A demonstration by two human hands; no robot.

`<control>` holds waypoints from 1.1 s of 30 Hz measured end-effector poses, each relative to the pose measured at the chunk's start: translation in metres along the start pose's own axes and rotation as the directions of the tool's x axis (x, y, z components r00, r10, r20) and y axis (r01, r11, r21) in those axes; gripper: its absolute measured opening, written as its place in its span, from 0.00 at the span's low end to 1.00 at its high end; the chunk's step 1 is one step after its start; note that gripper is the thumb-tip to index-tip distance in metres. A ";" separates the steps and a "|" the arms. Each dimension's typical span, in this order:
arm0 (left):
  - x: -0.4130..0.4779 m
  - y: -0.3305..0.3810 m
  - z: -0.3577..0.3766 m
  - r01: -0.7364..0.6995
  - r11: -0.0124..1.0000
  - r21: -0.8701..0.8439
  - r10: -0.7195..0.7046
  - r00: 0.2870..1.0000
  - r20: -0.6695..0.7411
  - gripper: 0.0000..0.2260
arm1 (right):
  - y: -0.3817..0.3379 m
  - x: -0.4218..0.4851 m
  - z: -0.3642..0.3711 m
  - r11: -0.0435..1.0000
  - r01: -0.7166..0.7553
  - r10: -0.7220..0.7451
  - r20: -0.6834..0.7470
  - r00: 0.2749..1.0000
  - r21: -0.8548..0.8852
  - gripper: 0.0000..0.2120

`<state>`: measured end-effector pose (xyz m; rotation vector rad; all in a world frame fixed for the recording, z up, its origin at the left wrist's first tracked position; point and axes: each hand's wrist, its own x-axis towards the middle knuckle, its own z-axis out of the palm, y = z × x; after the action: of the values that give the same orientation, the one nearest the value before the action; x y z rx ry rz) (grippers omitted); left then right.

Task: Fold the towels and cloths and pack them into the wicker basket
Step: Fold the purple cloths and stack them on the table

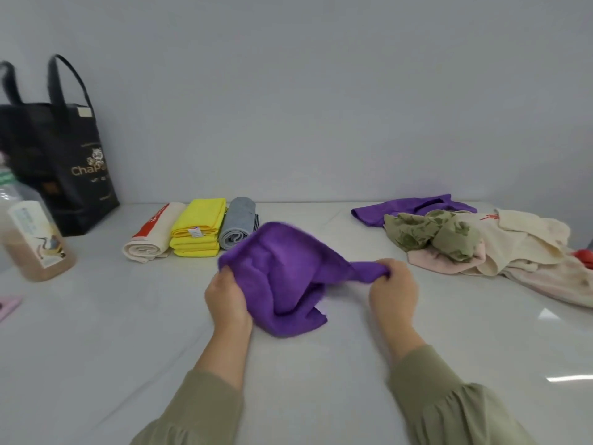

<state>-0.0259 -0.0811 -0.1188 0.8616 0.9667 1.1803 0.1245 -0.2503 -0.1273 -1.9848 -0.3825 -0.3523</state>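
White glossy counter (321, 396) fills the near view, olive sleeves at the bottom edge. Left hand (226, 298) pinches the left edge of the purple cloth (282, 277). Right hand (393, 290) is clenched round a bunched right corner. So both grips are grasping the cloth. It hangs mid-counter, slack and crumpled, lower corner seemingly brushing the surface.

Step in hand, my read: opening it out before a first fold. To do it well, work each grip out to a true corner, pull taut so the top edge runs straight, lay flat, then fold to match the finished ones. Likely risk: the bunched right corner gives a skewed fold.

Farther, left of centre: cream rolled towel (150, 236), yellow folded cloth (199, 226) and grey rolled towel (239, 226), side by side and touching. Far right: unfolded heap (481, 245), second purple cloth (414, 208) behind it. Far left: plastic jar (35, 239), black tote bag (64, 162) by the wall. Wicker basket not in view.
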 end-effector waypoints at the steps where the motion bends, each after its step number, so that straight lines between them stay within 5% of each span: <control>1: 0.006 0.003 -0.005 -0.021 0.999 0.037 0.024 0.996 -0.082 0.10 | 0.003 0.006 -0.008 0.993 -0.085 0.094 -0.108 0.990 0.085 0.12; 5: 0.021 0.002 -0.017 0.007 0.996 0.090 0.006 0.990 -0.139 0.12 | 0.016 0.021 -0.021 0.962 -0.235 0.256 -0.152 0.955 0.141 0.07; 9: 0.018 -0.001 -0.015 -0.209 0.901 0.380 0.153 0.973 0.173 0.03 | 0.015 0.019 -0.011 0.977 -0.175 0.168 0.068 0.983 0.122 0.06; 12: 0.005 0.001 -0.008 -0.180 0.916 0.359 0.045 0.934 0.355 0.04 | 0.009 0.015 -0.003 0.970 -0.182 0.150 0.190 0.970 0.160 0.09; 14: -0.002 0.002 -0.004 -0.007 0.943 0.332 -0.129 0.914 0.385 0.02 | 0.004 0.015 -0.004 0.934 -0.270 0.189 0.319 0.929 0.233 0.11; 17: -0.006 0.010 -0.008 0.444 0.865 0.234 -0.502 0.747 0.435 0.11 | -0.006 0.014 -0.018 0.743 -0.504 0.163 0.611 0.774 0.440 0.13; 19: -0.008 0.021 -0.014 0.545 0.812 0.210 -0.562 0.630 0.536 0.14 | -0.017 0.017 -0.030 0.509 -0.633 0.096 0.693 0.715 0.583 0.15; 21: -0.005 0.028 -0.018 0.571 0.810 0.137 -0.536 0.623 0.570 0.12 | -0.027 0.024 -0.042 0.301 -0.606 0.100 0.608 0.788 0.737 0.15; 23: -0.003 0.037 -0.021 0.510 0.858 0.053 -0.466 0.733 0.495 0.13 | -0.034 0.030 -0.048 0.214 -0.466 0.118 0.451 0.885 0.858 0.09; 25: 0.005 0.037 -0.019 0.434 0.900 -0.034 -0.370 0.804 0.466 0.11 | -0.033 0.035 -0.047 0.336 -0.331 0.074 0.326 0.943 0.882 0.14; 28: 0.019 0.025 -0.016 -0.086 0.953 0.292 0.010 0.967 0.255 0.29 | -0.031 0.032 -0.038 0.770 -0.125 -0.049 0.253 0.966 0.626 0.32; 31: 0.004 0.026 -0.013 -0.558 0.622 0.549 0.467 0.827 0.313 0.28 | -0.020 0.020 -0.017 0.975 0.033 -0.088 0.250 0.964 0.218 0.31; 33: -0.007 0.018 -0.009 -0.704 0.496 0.509 0.456 0.710 0.537 0.20 | -0.013 0.007 -0.004 0.995 0.092 -0.074 0.314 0.947 -0.042 0.25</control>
<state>-0.0408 -0.0842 -0.1045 2.0928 0.8312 1.1636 0.1256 -0.2477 -0.1122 -2.0874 -0.6651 -0.0993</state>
